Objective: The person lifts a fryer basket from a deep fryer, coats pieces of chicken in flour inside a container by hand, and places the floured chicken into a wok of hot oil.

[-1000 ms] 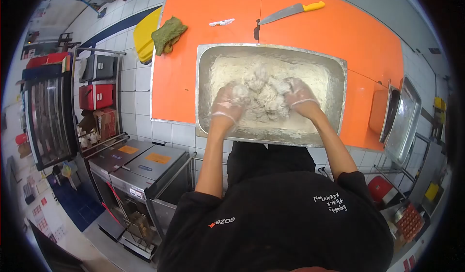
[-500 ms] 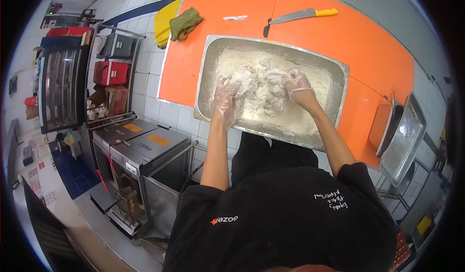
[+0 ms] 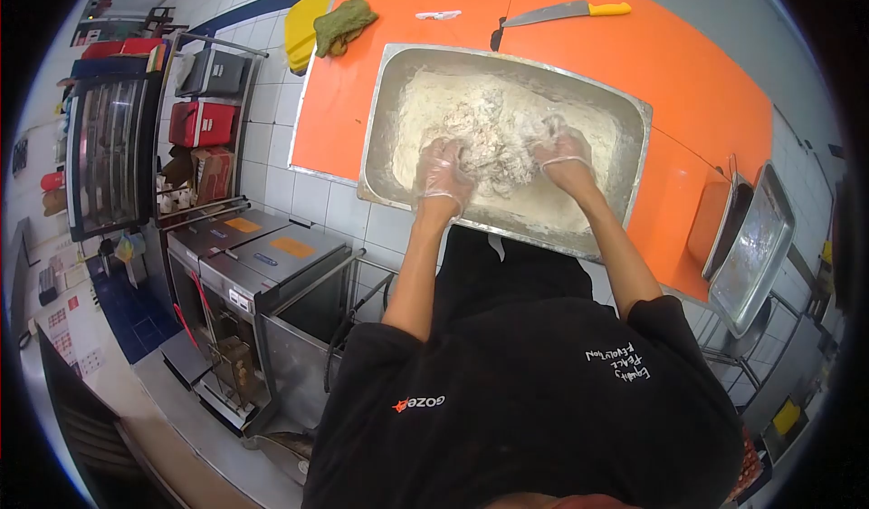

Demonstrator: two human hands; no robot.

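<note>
Both hands [image 3: 443, 168] [image 3: 565, 152] touch dough [image 3: 493, 138], off pan's far rim [image 3: 507, 59].

You are facing an orange tabletop [image 3: 706, 120] above white floor tiles [image 3: 308, 203].
To your left, a metal rack [image 3: 222, 43] and a steel appliance [image 3: 272, 278] are standing, with blue tiles [image 3: 136, 314] showing beyond.

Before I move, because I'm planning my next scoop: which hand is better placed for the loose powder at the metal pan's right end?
Probably the right hand: it sits beside that loose powder, while the left hand is across the clumpy mixture.
</note>
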